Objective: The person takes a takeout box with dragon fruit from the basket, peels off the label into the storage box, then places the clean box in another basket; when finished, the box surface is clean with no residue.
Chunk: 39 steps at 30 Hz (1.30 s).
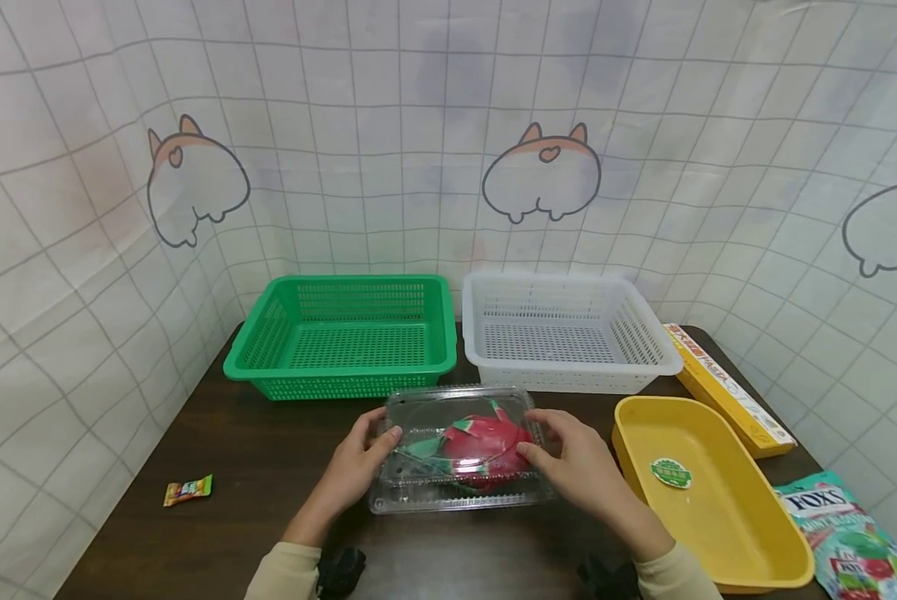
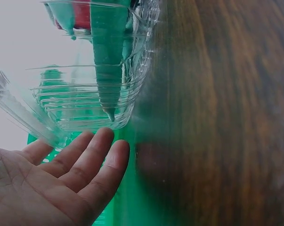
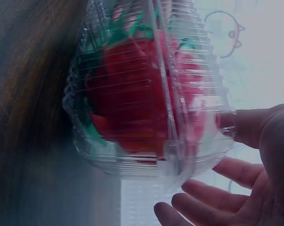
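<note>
Handle the clear clamshell box (image 1: pixel 461 450), just in front and to the right of the green basket (image 1: pixel 343 374), as probably light, slick and easily dented, supporting its 2 ends with left grip (image 1: pixel 357 460) and right grip (image 1: pixel 579 460), fingers relaxed and parted, not clamped.

1. Clear plastic clamshell box (image 1: pixel 448 502): see-through, ribbed walls, lid over the base, lid side up; it lies in front of the green plastic basket (image 1: pixel 358 374), off its right front corner.
2. Dragon fruit (image 1: pixel 486 446): red with long green pointed scales, on its side inside the box, front-right of the green plastic basket, green tips pointing left.
</note>
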Each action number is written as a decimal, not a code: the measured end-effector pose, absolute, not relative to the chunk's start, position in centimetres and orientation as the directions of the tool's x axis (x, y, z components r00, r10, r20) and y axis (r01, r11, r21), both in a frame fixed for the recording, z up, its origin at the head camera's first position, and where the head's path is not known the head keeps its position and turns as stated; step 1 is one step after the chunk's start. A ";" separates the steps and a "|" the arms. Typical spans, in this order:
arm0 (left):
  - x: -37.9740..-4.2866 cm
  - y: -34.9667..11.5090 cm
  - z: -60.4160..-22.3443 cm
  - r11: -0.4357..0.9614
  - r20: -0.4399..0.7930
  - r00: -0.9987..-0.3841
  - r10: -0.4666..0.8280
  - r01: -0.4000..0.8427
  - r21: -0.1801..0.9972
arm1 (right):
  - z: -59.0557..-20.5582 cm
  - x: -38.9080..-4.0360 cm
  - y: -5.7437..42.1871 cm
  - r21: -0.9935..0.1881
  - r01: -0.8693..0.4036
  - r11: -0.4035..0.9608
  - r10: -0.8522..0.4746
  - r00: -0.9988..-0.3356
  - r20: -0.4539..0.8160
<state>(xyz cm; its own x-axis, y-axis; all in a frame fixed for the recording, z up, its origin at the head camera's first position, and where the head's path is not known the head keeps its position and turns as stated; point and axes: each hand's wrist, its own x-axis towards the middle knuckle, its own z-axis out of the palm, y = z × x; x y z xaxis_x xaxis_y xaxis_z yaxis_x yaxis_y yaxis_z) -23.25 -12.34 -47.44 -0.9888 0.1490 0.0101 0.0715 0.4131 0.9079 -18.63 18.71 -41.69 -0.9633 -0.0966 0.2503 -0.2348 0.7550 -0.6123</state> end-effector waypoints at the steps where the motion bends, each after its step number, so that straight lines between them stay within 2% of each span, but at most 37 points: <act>1: -23.2 -12.3 -47.5 0.415 0.014 -0.988 0.152 0.077 0.907 | -41.8 -18.6 18.7 -0.624 -0.228 0.748 -0.092 -0.966 0.242; 15: -23.1 -12.2 -47.2 0.406 0.029 -0.986 0.163 0.094 0.909 | -42.8 -19.0 19.3 -0.719 -0.066 0.692 0.002 -0.996 0.093; 27: -23.1 -12.3 -47.2 0.395 0.070 -0.989 0.127 0.116 0.911 | -43.4 -18.8 19.5 -0.762 0.067 0.644 0.012 -0.997 -0.078; 33: -23.2 -12.4 -47.3 0.408 0.077 -0.989 0.129 0.123 0.905 | -43.1 -18.9 19.7 -0.768 0.047 0.639 0.003 -0.998 -0.059; 39: -23.3 -12.4 -47.4 0.431 0.030 -0.990 0.141 0.089 0.898 | -40.7 -19.6 20.2 -0.773 -0.009 0.634 -0.018 -1.000 -0.003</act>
<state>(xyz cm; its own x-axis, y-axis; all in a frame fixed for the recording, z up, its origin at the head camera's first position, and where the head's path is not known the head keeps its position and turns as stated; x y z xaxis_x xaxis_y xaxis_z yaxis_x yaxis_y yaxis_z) -23.29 -12.37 -47.39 -0.9896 0.1408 0.0300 0.0885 0.4310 0.8980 -19.59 20.23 -40.67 -0.9998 -0.0175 -0.0029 -0.0089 0.6343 -0.7730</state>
